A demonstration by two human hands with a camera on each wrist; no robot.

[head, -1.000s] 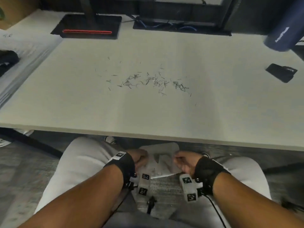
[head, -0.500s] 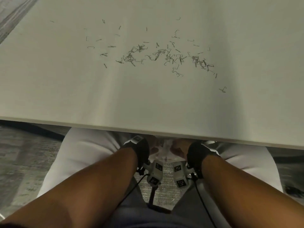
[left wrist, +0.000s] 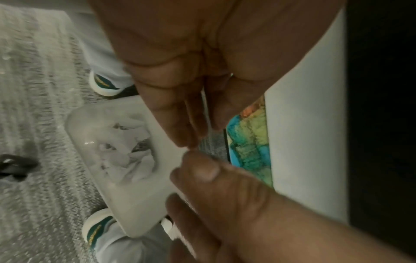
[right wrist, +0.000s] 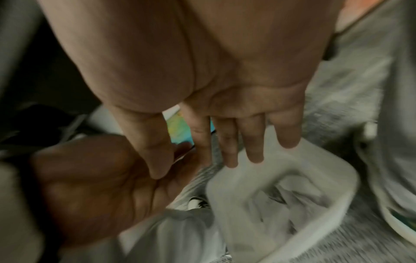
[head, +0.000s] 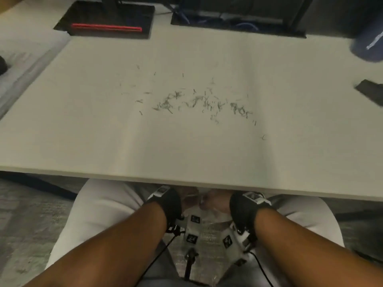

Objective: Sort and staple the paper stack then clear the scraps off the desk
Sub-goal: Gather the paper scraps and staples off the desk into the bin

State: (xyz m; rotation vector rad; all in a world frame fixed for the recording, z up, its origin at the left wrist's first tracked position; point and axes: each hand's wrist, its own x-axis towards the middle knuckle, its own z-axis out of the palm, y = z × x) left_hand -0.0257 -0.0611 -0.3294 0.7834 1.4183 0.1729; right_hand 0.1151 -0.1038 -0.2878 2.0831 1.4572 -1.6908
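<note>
Below the desk edge: left hand [head: 187,198] and right hand [head: 215,200] together over a white bin [right wrist: 292,204] holding crumpled paper [left wrist: 126,156], fingers straight, gripping nothing visible. Farther off, on the desk [head: 83,131]: loose staples [head: 199,102], scattered mid-surface.

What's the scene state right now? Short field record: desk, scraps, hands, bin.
desk: pale top, seen from the head view
scraps: loose staples scattered mid-desk, not yet cleared
left hand: below the desk edge, fingers straight, holding nothing visible
right hand: fingers straight, above the bin
bin: white, on the carpet between the feet, crumpled paper inside
</note>
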